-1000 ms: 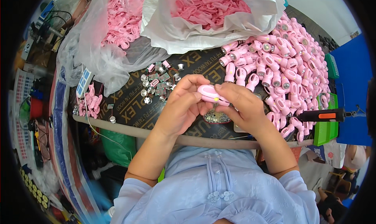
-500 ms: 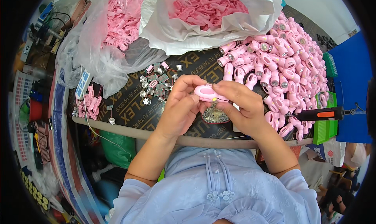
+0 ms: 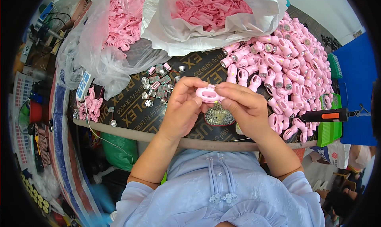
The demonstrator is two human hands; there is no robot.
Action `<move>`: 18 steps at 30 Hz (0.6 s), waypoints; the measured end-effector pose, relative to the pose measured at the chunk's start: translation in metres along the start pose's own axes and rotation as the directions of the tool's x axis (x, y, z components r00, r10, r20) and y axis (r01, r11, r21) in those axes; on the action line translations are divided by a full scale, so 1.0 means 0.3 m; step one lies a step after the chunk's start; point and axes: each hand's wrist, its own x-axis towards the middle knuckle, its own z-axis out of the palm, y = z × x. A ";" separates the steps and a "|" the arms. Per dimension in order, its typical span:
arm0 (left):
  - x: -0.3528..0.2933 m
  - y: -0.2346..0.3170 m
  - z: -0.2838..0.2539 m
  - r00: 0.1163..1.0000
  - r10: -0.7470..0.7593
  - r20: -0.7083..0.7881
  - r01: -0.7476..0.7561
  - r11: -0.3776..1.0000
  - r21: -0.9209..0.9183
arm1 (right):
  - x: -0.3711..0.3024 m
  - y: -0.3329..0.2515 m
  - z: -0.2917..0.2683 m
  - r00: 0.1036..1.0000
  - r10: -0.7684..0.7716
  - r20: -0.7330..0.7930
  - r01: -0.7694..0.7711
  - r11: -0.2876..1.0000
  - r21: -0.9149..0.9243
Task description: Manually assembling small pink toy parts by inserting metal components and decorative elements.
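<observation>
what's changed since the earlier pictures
The pink casing has rolled a little between the left hand and the right hand, so its oval recess now faces more toward the camera, and the dark gap along its edge no longer shows. Neither hand let go. The flashlight pile and circuit boards stayed put.

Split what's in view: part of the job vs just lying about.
Likely part of the job:
pink casing, in left hand and right hand
pink flashlights, piled right
pink shells in white sack
circuit boards
black-and-orange tool

Apparently just lying about:
green bag, lower left
red object, far left
</observation>
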 end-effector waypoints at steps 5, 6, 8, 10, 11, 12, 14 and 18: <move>0.001 0.008 0.006 1.000 -0.026 0.006 0.027 0.996 -0.082 | -0.003 -0.012 0.002 0.996 -0.085 0.016 0.086 0.981 -0.175; 0.000 0.008 0.002 1.000 -0.026 0.005 0.026 0.996 -0.080 | -0.003 -0.010 0.001 0.992 -0.121 0.029 0.124 0.958 -0.257; -0.001 0.006 -0.009 0.998 -0.057 0.021 0.060 0.988 -0.144 | 0.001 -0.020 -0.001 0.991 -0.128 0.043 0.135 0.952 -0.274; -0.003 0.003 -0.004 0.997 -0.071 0.021 0.074 0.983 -0.169 | 0.002 -0.019 -0.003 0.990 -0.133 0.054 0.143 0.945 -0.294; -0.004 0.004 -0.001 0.996 -0.084 0.020 0.086 0.977 -0.193 | 0.001 -0.013 -0.005 0.988 -0.143 0.054 0.153 0.939 -0.308; -0.003 0.006 0.002 0.996 -0.085 0.021 0.088 0.977 -0.194 | 0.000 -0.010 -0.008 0.987 -0.154 0.054 0.163 0.933 -0.322; 0.000 0.014 0.009 0.992 -0.126 -0.012 0.122 0.975 -0.185 | -0.004 -0.010 -0.008 0.988 -0.139 0.061 0.152 0.930 -0.334; 0.000 0.024 0.024 0.986 -0.150 -0.069 0.136 0.975 -0.176 | -0.006 -0.006 -0.010 0.988 -0.135 0.076 0.153 0.919 -0.364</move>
